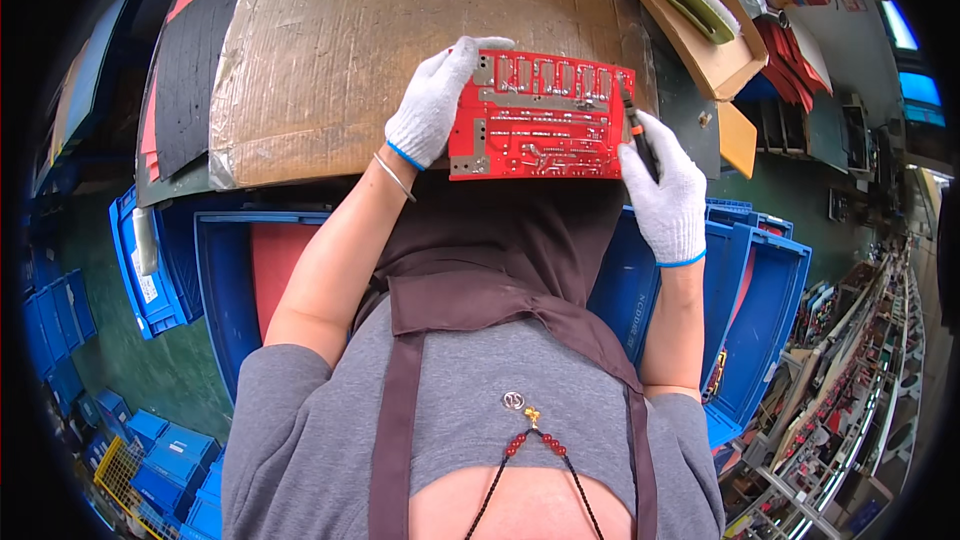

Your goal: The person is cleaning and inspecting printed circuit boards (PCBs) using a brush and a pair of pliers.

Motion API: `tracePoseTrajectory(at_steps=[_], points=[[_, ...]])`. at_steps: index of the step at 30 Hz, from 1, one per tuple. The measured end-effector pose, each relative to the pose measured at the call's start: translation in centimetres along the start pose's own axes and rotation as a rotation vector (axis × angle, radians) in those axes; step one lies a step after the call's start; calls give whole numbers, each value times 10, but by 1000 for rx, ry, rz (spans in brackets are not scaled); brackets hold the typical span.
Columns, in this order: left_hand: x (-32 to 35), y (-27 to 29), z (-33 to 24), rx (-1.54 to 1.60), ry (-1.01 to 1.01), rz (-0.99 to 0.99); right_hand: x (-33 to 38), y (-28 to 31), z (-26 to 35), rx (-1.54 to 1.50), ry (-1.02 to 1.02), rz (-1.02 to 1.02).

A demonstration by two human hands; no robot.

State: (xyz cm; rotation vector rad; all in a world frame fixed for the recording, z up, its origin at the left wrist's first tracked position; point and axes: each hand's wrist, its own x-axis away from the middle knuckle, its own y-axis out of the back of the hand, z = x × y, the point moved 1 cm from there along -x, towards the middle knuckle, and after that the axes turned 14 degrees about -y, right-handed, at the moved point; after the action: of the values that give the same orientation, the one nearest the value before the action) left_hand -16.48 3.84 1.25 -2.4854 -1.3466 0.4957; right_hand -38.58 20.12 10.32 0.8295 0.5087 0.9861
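Note:
A red circuit board (pixel 545 125) with rows of silvery solder joints is held up over the near edge of the work table. My left hand (pixel 435 100), in a white knitted glove with a blue cuff, grips the board by its left edge. In my right hand (pixel 665 185), gloved the same way, is a slim black hand tool (pixel 638 130) with an orange band. Its dark tip points up at the board's upper right corner. Whether it touches the board, and its exact kind, I cannot tell.
Worn brown cardboard (pixel 330 60) covers the table, with a black sheet (pixel 195 75) at its left. A green-backed brush (pixel 700 10) lies in a cardboard tray (pixel 735 65) at far right. Blue crates (pixel 225 285) stand on both sides of my lap.

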Motion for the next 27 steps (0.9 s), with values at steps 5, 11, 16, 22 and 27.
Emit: tracePoseTrajectory(at_steps=[5, 11, 16, 22, 27], points=[[-1, -5, -2, 70, 31, -78, 32, 6, -43, -183, -242, -93], [-1, -4, 1, 57, 35, -80, 70, -7, -17, 241, 130, -51], [0, -4, 2, 47, 7, -70, 59, -4, 4, 445, 234, -2], [1, -4, 0, 40, 26, -79, 52, -3, 8, 592, 322, 25], [-1, 0, 4, 24, -5, -67, 52, -5, 5, 610, 326, 34]])
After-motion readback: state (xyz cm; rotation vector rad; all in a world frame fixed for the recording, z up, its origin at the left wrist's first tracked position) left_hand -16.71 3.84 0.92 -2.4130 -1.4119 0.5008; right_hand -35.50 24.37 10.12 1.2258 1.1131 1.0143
